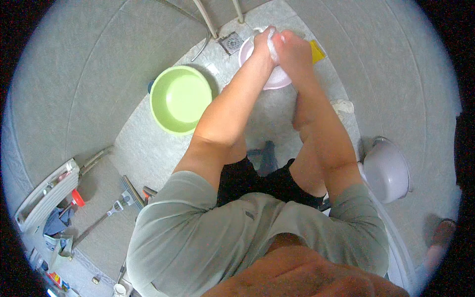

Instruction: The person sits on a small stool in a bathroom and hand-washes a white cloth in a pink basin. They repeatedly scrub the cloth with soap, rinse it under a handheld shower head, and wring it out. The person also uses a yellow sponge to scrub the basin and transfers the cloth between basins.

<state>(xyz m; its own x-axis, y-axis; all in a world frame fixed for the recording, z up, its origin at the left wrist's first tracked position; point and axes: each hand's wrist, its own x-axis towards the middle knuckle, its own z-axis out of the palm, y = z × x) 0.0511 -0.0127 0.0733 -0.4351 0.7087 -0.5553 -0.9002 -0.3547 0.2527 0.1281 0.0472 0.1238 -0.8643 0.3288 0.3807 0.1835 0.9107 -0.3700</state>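
Both hands are close together above a pale pink basin (279, 81) on the tiled floor. A bunched white cloth-like item (273, 47) is squeezed between them; its exact kind is hard to tell. My left hand (262, 41) grips it from the left, fingers curled out of sight. On the other side my right hand (295, 50) is closed against it, the knuckles blurred. My forearms and hands cover much of the basin, so its contents are mostly hidden.
A light green basin (182, 100) stands left of my arms. Beyond it are a floor drain (232, 43) and a grey hose (201, 50). A yellow object (317, 52) lies by the right wall. A lilac basin (387, 174) is at right, a floor squeegee (130, 193) at left.
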